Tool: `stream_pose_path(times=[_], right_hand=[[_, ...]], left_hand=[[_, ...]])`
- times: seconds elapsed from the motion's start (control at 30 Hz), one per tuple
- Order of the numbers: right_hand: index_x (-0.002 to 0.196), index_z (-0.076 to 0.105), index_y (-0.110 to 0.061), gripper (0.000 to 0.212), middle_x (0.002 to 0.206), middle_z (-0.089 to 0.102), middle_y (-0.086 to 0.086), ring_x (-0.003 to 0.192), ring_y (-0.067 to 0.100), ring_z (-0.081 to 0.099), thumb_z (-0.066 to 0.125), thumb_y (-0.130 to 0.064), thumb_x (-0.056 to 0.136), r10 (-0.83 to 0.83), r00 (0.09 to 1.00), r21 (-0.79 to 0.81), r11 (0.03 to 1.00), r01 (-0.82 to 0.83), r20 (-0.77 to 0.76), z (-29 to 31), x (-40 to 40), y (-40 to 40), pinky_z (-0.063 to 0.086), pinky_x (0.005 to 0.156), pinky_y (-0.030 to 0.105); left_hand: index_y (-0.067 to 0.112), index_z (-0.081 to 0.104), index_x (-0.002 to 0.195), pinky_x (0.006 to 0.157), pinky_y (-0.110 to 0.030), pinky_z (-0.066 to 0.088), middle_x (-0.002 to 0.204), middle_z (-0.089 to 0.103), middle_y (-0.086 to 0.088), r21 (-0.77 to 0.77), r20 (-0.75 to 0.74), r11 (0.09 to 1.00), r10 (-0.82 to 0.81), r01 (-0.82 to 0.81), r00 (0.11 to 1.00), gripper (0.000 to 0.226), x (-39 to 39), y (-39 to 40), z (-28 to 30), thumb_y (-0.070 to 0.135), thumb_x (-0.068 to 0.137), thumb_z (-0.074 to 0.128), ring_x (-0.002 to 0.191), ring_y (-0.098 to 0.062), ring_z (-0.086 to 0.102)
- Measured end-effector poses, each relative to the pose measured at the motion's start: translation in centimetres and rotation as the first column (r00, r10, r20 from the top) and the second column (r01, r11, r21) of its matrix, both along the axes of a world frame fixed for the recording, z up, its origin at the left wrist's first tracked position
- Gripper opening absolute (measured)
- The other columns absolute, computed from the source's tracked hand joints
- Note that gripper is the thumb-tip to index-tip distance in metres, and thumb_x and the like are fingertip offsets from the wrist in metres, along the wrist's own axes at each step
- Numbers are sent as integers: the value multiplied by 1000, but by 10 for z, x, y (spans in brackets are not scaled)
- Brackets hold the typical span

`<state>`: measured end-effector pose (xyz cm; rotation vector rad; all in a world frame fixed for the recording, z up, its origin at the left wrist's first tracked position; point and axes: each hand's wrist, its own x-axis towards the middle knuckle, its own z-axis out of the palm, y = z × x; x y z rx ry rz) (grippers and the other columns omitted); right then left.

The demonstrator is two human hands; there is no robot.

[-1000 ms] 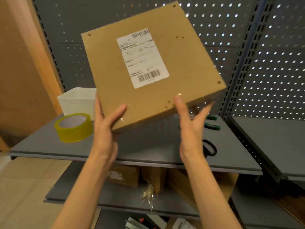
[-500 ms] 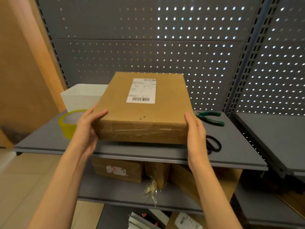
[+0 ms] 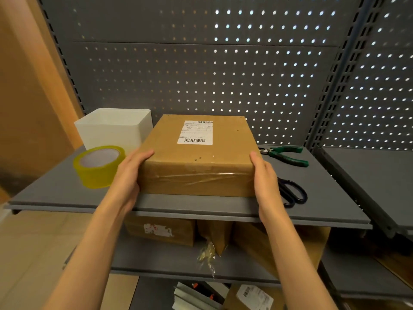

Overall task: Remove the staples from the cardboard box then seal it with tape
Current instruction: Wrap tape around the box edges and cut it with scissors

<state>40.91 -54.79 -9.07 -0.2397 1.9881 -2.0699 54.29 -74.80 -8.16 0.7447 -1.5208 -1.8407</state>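
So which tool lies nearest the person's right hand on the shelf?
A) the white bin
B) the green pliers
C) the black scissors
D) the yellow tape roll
C: the scissors lie just beside the right hand, which rests on the box; the pliers sit farther back.

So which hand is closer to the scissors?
Right. The right hand holds the box beside the scissors; the left hand is across the box.

Taped cardboard box (image 3: 196,159) flat on shelf (image 3: 67,198), label up
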Motion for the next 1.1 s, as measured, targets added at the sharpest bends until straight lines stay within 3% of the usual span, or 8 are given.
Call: stream_pose_path(times=[0.13, 0.33, 0.43, 0.57, 0.7, 0.9, 1.0, 1.1], right_hand=[[143, 27, -23, 60, 138, 41, -2, 110, 7, 40, 41, -52, 92, -25, 999, 9, 1000, 25, -41, -1, -2, -4, 31, 86, 26], [136, 37, -25, 52, 120, 46, -6, 88, -4, 44, 42, -53, 92, 15, 996, 34, 999, -13, -87, 1, 0, -1, 33, 66, 17], [138, 37, -22, 54, 129, 45, -2, 101, 7, 44, 45, -50, 92, 15, 983, 144, 989, 12, -181, 6, 0, 4, 35, 81, 24], [133, 45, -18, 44, 128, 46, -1, 105, 5, 41, 51, -34, 92, 12, 862, 295, 942, 161, -507, 25, 4, 8, 34, 85, 25], [120, 58, -17, 30, 117, 53, -2, 108, 12, 50, 52, -27, 92, 139, 690, 412, 877, 247, -710, 41, 11, 3, 40, 93, 30], [114, 61, -17, 26, 110, 55, -1, 100, 15, 46, 49, -26, 93, 346, 462, 522, 786, 333, -816, 55, 29, -22, 28, 82, 24], [114, 61, -19, 25, 111, 55, -1, 102, 14, 46, 49, -27, 94, 434, 422, 569, 774, 277, -796, 56, 39, -37, 29, 83, 24], [114, 61, -19, 25, 114, 55, -1, 105, 14, 46, 48, -28, 94, 485, 398, 593, 776, 215, -779, 56, 49, -48, 33, 87, 26]], left_hand=[[28, 62, 105, 84, -31, 45, 110, 63, 3, -23, 18, 999, -22, 22, 1000, 27, -4, -7, 0, 41, 81, 62, 101, -12, 56], [22, 48, 133, 70, -16, 36, 117, 55, 8, -231, 87, 972, 71, -49, 994, 53, -3, -5, -4, 48, 87, 54, 94, 0, 49], [22, 43, 137, 82, -20, 38, 126, 47, 6, -423, 135, 900, 177, -105, 975, 58, 6, -5, 3, 46, 86, 57, 108, -10, 47], [18, 57, 125, 87, -29, 44, 123, 58, 0, -682, 123, 724, 246, -99, 961, 40, 24, -15, 22, 33, 88, 60, 110, -14, 53], [14, 62, 117, 82, -39, 48, 113, 66, -7, -918, 198, 396, 440, 9, 876, 30, 44, -35, 27, 25, 89, 59, 102, -23, 59], [7, 54, 125, 90, -46, 47, 122, 60, -15, -850, 511, 401, 469, 342, 721, 48, 62, -66, 7, 25, 83, 67, 112, -32, 54], [6, 56, 120, 85, -42, 47, 118, 61, -15, -837, 546, 348, 486, 422, 682, 43, 61, -71, 2, 31, 85, 64, 107, -31, 55], [4, 60, 108, 79, -41, 46, 109, 64, -17, -847, 523, 374, 463, 377, 716, 29, 63, -72, 5, 24, 88, 62, 98, -32, 58]])
